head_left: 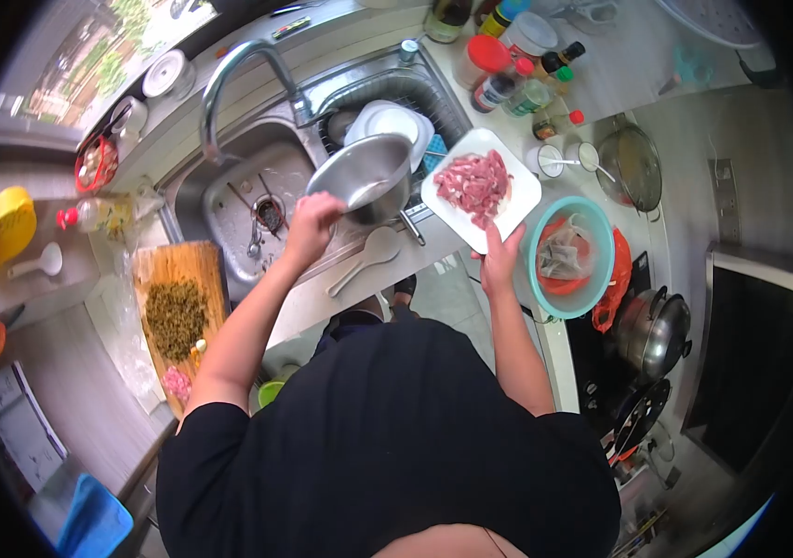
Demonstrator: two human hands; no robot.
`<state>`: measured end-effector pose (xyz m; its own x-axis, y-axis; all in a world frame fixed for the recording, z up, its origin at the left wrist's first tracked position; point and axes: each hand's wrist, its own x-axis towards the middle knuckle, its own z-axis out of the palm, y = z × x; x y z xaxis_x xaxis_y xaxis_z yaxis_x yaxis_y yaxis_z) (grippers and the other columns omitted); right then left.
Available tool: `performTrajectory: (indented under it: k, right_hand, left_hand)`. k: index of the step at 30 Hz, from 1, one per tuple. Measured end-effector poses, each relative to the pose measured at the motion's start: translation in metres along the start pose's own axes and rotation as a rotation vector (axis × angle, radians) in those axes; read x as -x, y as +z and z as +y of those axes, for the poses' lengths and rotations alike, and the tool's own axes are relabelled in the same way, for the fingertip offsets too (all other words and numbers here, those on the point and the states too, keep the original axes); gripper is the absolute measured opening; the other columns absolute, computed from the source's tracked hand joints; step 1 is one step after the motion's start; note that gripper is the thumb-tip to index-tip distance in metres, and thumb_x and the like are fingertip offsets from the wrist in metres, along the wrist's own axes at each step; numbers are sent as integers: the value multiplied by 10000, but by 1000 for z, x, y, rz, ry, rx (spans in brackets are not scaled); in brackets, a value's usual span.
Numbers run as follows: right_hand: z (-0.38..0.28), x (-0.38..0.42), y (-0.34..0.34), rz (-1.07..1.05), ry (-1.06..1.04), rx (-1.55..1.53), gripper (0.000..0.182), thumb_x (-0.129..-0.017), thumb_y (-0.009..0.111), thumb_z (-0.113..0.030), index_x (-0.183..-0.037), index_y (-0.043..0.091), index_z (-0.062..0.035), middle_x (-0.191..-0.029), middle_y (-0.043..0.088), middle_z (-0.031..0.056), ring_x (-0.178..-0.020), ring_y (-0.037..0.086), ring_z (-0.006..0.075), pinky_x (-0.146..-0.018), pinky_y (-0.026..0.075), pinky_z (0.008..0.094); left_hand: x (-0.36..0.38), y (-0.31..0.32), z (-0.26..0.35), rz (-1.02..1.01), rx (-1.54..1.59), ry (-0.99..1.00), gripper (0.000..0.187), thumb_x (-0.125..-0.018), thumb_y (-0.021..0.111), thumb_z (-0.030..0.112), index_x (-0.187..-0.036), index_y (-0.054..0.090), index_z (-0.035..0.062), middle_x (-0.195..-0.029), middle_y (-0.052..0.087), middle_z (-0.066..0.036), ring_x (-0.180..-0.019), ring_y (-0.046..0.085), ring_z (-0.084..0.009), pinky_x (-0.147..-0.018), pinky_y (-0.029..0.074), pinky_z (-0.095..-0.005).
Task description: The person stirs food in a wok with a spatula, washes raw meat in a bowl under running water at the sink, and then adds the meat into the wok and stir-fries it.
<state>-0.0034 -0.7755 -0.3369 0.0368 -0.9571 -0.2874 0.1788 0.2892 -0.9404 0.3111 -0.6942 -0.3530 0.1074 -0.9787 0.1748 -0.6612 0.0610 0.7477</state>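
My left hand point(313, 223) is closed on the rim of a steel bowl point(387, 191), which is tilted over the edge of the sink. My right hand point(500, 259) grips the near corner of a white square plate point(519, 206), its thumb on top. Sliced raw meat point(473, 186) lies piled on that plate. Beneath the bowl, on the counter edge, rests a pale rice paddle point(379, 246). Just right of the plate stands a turquoise basin point(534, 256) with a plastic bag and something red inside.
Left of the steel sink point(196, 191), a wooden cutting board point(140, 270) bears chopped greens point(176, 318) and a little minced meat point(177, 382). A faucet point(211, 102) arches over the sink. Several sauce bottles point(496, 90) stand at the back, and a steel pot point(654, 330) sits at right.
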Motion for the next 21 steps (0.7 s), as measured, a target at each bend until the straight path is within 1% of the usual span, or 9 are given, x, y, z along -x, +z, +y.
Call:
performTrajectory:
  k: [3, 6, 7, 8, 10, 11, 15, 18, 21]
  right_hand:
    - [-28, 5, 42, -165, -45, 194, 555, -945, 468, -138, -1395, 144, -116, -1174, 495, 124, -844, 614, 183, -432, 508, 251]
    - [-24, 11, 74, -420, -213, 551, 550, -946, 444, -128, -1437, 201, -79, -1156, 555, 209, -823, 651, 215, -488, 537, 329]
    - [-21, 14, 88, -440, -543, 769, 523, -932, 457, -113, -1424, 283, -83, -1093, 597, 243, -726, 664, 278, -542, 533, 378]
    - [-21, 16, 102, -494, -911, 843, 550, -886, 495, -83, -1410, 339, -138, -1111, 607, 201, -672, 641, 340, -558, 515, 419]
    - [-5, 22, 116, -664, -993, 1010, 591, -828, 530, -56, -1386, 391, -192, -1145, 598, 136, -633, 617, 347, -523, 502, 419]
    - [2, 30, 121, -657, -1033, 1047, 597, -789, 545, -33, -1350, 447, -213, -1055, 610, 74, -582, 604, 308, -495, 492, 396]
    - [5, 55, 139, -745, -1176, 1002, 598, -772, 540, -3, -1330, 482, -212, -914, 587, 32, -548, 591, 238, -481, 487, 349]
    - [-2, 60, 149, -746, -1198, 797, 539, -825, 524, -10, -1342, 455, -143, -937, 600, 106, -659, 619, 302, -525, 497, 373]
    - [-8, 67, 157, -786, -956, 828, 504, -864, 508, -32, -1358, 422, -77, -1090, 578, 194, -906, 598, 354, -762, 489, 378]
  left_hand:
    - [63, -10, 1, 37, -282, 293, 197, -686, 567, 33, -842, 642, 127, -733, 514, -22, -788, 537, -201, -850, 375, -376]
    - [109, -11, 7, 48, -379, 295, 165, -717, 553, 86, -849, 640, 132, -733, 499, -11, -757, 521, -191, -839, 382, -349]
    - [119, -10, 11, 81, -379, 288, 170, -706, 554, 86, -852, 636, 114, -747, 499, -10, -753, 513, -189, -821, 385, -335]
    - [128, -10, 14, 100, -386, 293, 169, -704, 553, 85, -849, 637, 110, -736, 488, -15, -744, 509, -193, -813, 386, -340]
    - [138, -13, 25, 139, -400, 305, 167, -701, 552, 81, -842, 638, 100, -713, 467, -23, -726, 502, -200, -797, 388, -349]
    - [144, -15, 28, 139, -409, 292, 183, -688, 560, 71, -853, 638, 89, -725, 470, -23, -736, 501, -195, -793, 381, -347]
    - [165, -23, 43, 199, -488, 242, 214, -673, 568, 55, -870, 645, 85, -735, 479, -20, -745, 501, -195, -792, 369, -336]
    - [185, -19, 39, 272, -427, 164, 217, -668, 572, 44, -868, 643, 87, -734, 477, -17, -751, 505, -196, -787, 367, -337]
    - [210, -11, 36, 302, -466, 109, 253, -632, 581, 38, -871, 641, 97, -730, 473, -19, -761, 511, -199, -790, 367, -340]
